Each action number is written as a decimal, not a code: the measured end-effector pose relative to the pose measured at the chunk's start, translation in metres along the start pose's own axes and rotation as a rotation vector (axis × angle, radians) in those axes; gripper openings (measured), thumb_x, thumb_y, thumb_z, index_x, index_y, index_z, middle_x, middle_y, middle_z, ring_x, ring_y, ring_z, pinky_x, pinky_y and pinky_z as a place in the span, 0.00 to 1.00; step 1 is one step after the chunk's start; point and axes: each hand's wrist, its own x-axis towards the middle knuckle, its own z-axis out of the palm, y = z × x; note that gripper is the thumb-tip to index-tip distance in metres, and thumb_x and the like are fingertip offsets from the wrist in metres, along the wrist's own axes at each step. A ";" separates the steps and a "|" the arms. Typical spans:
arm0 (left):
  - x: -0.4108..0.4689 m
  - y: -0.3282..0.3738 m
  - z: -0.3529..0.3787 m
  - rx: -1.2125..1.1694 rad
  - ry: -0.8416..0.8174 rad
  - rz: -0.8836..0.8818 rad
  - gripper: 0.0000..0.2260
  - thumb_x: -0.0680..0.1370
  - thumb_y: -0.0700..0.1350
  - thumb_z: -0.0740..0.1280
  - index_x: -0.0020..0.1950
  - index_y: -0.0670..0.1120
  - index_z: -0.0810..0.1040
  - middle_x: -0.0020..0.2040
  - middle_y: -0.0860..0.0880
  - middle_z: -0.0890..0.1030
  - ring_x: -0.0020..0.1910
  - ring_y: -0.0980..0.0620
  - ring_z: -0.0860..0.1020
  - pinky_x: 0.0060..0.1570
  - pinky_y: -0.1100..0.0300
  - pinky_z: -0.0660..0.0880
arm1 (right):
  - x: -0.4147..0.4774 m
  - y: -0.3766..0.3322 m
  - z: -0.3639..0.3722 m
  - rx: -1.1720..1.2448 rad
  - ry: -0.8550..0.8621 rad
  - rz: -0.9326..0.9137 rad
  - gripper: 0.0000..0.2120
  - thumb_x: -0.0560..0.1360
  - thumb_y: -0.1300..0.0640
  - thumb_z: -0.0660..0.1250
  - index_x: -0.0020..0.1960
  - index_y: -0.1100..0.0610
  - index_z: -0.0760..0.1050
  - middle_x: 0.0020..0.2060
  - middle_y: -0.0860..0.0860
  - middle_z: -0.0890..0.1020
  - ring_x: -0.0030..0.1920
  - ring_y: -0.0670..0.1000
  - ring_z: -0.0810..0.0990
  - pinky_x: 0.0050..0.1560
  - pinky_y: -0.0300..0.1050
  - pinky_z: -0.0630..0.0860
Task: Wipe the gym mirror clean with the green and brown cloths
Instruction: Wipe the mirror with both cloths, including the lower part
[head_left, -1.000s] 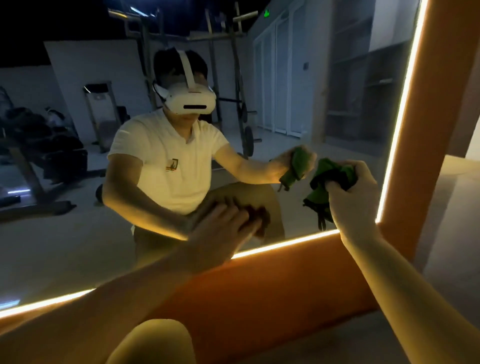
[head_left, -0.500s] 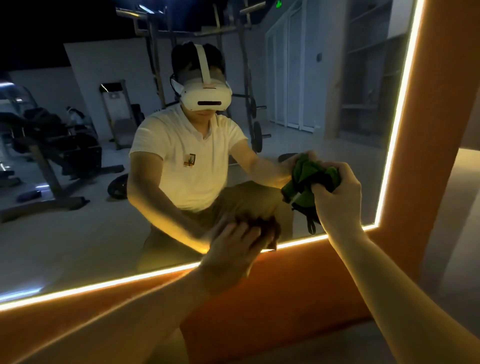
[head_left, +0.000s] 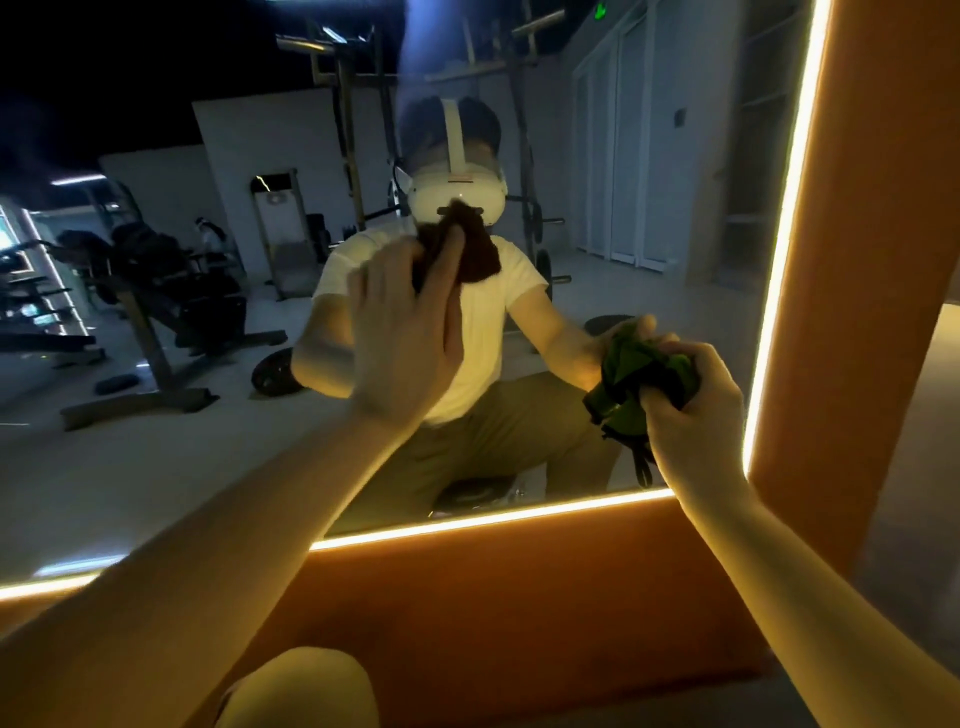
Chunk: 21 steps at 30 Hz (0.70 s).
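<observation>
The gym mirror fills most of the view, edged by a lit strip in an orange frame. My left hand is raised against the glass near the middle, pressing the brown cloth onto it with fairly straight fingers. The cloth sticks out above my fingertips. My right hand grips the bunched green cloth at the glass near the mirror's lower right corner. A dark loop hangs down from the green cloth.
The orange frame runs below the mirror and up its right side. My knee shows at the bottom. Weight benches and a rack appear only as reflections in the glass.
My left hand has swept the brown cloth up from the mirror's lower edge to the middle of the glass. My right hand stays near the lower right corner with the green cloth.
</observation>
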 end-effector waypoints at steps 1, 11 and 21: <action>-0.014 0.012 0.006 -0.018 -0.008 0.033 0.20 0.83 0.45 0.65 0.75 0.45 0.69 0.62 0.36 0.75 0.60 0.41 0.71 0.58 0.47 0.68 | 0.000 0.002 -0.001 0.006 -0.015 -0.015 0.16 0.77 0.71 0.68 0.59 0.56 0.75 0.53 0.56 0.81 0.56 0.52 0.81 0.56 0.52 0.83; -0.181 0.065 0.018 -0.010 -0.546 0.543 0.23 0.76 0.42 0.68 0.72 0.47 0.77 0.56 0.42 0.78 0.52 0.44 0.75 0.52 0.46 0.77 | -0.001 0.017 -0.015 0.029 -0.122 -0.071 0.17 0.75 0.72 0.69 0.60 0.59 0.77 0.55 0.56 0.81 0.58 0.53 0.81 0.57 0.53 0.83; 0.014 0.063 0.012 0.063 -0.089 -0.018 0.22 0.83 0.48 0.67 0.76 0.44 0.71 0.62 0.37 0.75 0.59 0.40 0.74 0.58 0.47 0.71 | 0.009 0.012 -0.040 0.121 -0.082 -0.079 0.17 0.77 0.70 0.69 0.58 0.53 0.75 0.52 0.54 0.82 0.55 0.54 0.82 0.54 0.54 0.84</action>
